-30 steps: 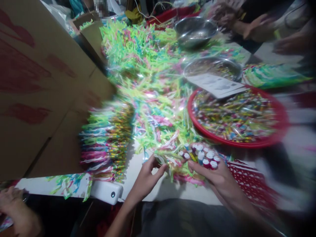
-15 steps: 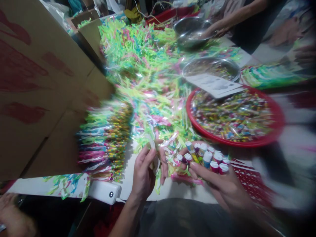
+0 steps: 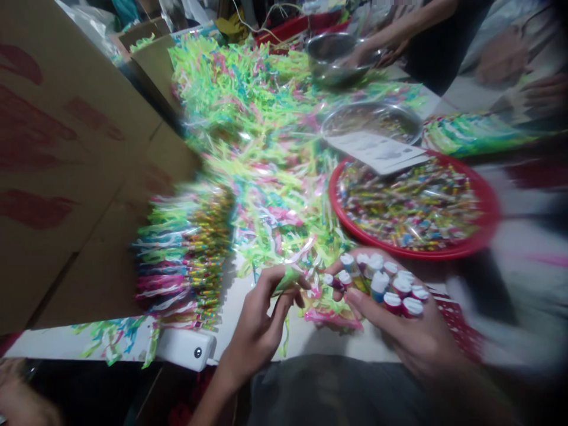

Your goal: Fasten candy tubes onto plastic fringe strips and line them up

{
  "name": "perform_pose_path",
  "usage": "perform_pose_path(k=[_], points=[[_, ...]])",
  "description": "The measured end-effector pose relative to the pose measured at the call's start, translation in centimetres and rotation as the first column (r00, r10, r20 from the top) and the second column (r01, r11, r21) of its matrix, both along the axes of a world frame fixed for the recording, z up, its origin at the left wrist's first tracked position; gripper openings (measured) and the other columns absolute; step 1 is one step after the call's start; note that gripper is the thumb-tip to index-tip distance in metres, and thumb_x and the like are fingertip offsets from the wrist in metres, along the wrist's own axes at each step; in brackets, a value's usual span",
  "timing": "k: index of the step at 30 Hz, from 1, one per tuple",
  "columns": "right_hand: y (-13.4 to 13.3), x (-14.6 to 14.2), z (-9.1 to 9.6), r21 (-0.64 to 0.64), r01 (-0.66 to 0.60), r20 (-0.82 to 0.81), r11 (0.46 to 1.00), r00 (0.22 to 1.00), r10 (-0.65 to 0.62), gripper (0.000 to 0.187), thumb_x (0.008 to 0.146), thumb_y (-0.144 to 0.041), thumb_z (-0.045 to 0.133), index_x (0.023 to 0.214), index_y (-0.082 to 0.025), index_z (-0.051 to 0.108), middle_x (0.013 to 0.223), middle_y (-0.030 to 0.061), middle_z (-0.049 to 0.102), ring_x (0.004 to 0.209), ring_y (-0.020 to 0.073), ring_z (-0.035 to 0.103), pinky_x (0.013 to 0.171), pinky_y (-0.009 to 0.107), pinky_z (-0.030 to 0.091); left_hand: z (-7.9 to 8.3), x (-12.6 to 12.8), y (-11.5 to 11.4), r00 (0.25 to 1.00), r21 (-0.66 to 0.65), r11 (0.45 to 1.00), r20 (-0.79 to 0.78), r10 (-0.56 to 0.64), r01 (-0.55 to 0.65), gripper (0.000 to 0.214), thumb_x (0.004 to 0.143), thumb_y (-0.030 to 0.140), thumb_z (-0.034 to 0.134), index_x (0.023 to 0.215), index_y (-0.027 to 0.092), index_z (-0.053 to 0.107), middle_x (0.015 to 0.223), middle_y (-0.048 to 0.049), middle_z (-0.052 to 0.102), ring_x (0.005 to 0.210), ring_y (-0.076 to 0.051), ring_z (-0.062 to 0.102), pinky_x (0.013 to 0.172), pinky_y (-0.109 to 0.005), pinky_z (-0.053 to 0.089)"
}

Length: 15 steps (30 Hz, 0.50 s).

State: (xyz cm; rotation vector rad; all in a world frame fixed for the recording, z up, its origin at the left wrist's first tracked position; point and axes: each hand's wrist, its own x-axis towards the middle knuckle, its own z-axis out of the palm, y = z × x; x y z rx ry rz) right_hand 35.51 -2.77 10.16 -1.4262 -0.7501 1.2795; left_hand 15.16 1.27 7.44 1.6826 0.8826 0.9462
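Observation:
My left hand [image 3: 260, 313] pinches a strand of green plastic fringe [image 3: 286, 279] between fingers and thumb. My right hand [image 3: 399, 322] is shut around a bunch of small tubes with white caps [image 3: 381, 284], their bodies red, blue and yellow. The two hands are close together above a pink-and-green fringe piece [image 3: 332, 318] on the white table [image 3: 302, 343]. Behind them lies a large heap of shredded neon plastic strips [image 3: 261, 148]. A red tray [image 3: 350, 231] full of small wrapped sticks sits to the right.
A stack of fringed strips with sticks [image 3: 186, 254] lies beside a cardboard sheet [image 3: 75, 148]. Farther off are a white power bank [image 3: 186, 349], a paper sheet [image 3: 377, 152] and a steel bowl [image 3: 370, 121]. A co-worker's hand [image 3: 368, 54] reaches into another steel bowl [image 3: 332, 59].
My left hand has closed from a raised, spread grip onto the green strand. The tubes in my right hand have shifted slightly, and the whole scene has drifted left in view.

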Motion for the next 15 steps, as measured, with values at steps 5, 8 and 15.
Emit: perform_pose_path(k=[5, 8, 15], points=[[0.1, -0.2, 0.4, 0.109, -0.060, 0.159, 0.992, 0.986, 0.042, 0.023, 0.084, -0.031, 0.077, 0.106, -0.030, 0.070, 0.096, 0.0012, 0.076, 0.088, 0.0202, 0.075, 0.076, 0.024, 0.064, 0.5, -0.1, 0.0, 0.917, 0.630, 0.756, -0.385, 0.104, 0.179, 0.018, 0.103, 0.016, 0.059, 0.120, 0.015, 0.062, 0.083, -0.0033, 0.066, 0.071, -0.015, 0.058, 0.064, -0.027, 0.043], [-0.2, -0.5, 0.6, 0.167, -0.108, 0.210, 0.980, 0.975, 0.072, 0.023, 0.086, -0.026, 0.074, 0.108, -0.030, 0.068, 0.098, 0.0005, 0.074, 0.084, 0.0177, 0.074, 0.074, 0.021, 0.062, 1.0, -0.1, 0.3, 0.875, 0.677, 0.701, -0.457, 0.162, 0.223, 0.032, 0.107, 0.038, 0.051, 0.123, 0.013, 0.062, 0.089, -0.0075, 0.069, 0.078, -0.021, 0.060, 0.067, -0.031, 0.045], [-0.4, -0.7, 0.5, 0.184, -0.121, 0.276, 0.976, 0.959, 0.066, 0.023, 0.088, -0.025, 0.071, 0.109, -0.031, 0.066, 0.094, -0.0010, 0.073, 0.081, 0.0168, 0.072, 0.075, 0.022, 0.060, 0.7, -0.5, 0.5, 0.800, 0.755, 0.616, -0.504, 0.325, 0.225, 0.034, 0.096, 0.019, 0.071, 0.130, 0.015, 0.065, 0.091, -0.0053, 0.065, 0.082, -0.020, 0.056, 0.069, -0.031, 0.044]])
